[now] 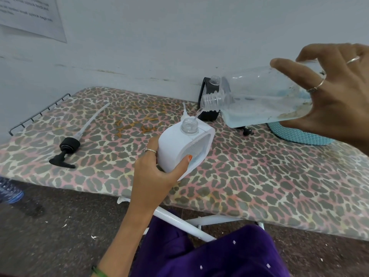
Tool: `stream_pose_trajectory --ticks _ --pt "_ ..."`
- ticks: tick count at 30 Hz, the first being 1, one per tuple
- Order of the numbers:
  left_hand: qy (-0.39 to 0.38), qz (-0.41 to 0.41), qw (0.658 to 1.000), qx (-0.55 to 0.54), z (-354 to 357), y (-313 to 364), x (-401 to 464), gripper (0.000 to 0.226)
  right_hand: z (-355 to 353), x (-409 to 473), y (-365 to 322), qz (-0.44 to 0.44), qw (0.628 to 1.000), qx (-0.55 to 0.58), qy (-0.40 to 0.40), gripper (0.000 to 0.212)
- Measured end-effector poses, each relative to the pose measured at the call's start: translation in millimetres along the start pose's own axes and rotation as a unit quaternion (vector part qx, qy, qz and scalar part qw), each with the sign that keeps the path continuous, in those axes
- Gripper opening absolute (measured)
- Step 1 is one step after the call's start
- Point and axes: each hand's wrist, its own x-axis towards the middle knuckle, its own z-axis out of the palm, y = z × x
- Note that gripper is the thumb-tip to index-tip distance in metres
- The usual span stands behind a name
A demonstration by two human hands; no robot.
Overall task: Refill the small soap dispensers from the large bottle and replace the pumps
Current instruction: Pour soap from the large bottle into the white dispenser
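My right hand (337, 92) grips the large clear bottle (261, 98), tipped nearly flat with its threaded mouth pointing left. A thin stream of pale blue soap runs from that mouth into the open neck of a small white dispenser (179, 148). My left hand (153, 174) holds this dispenser tilted on the board, thumb on its front window. A black dispenser (208, 96) with an open clear neck stands behind, against the wall. A black pump (66, 150) with a long clear tube lies at the left. A white pump (184, 112) pokes up behind the white dispenser.
Everything sits on a leopard-print ironing board (259, 176) with white legs and a wire rack (38, 114) at its left end. A teal woven item (299, 134) lies under the big bottle. A small black part (247, 131) lies near it. The wall runs close behind.
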Motion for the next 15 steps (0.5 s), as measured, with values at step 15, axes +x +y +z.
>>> stream_pose_trajectory --ticks 15 --pt "0.000 -0.008 1.000 -0.005 0.3 -0.2 -0.8 0.049 -1.0 0.0 -1.0 0.000 1.000 -0.016 0.004 0.071"
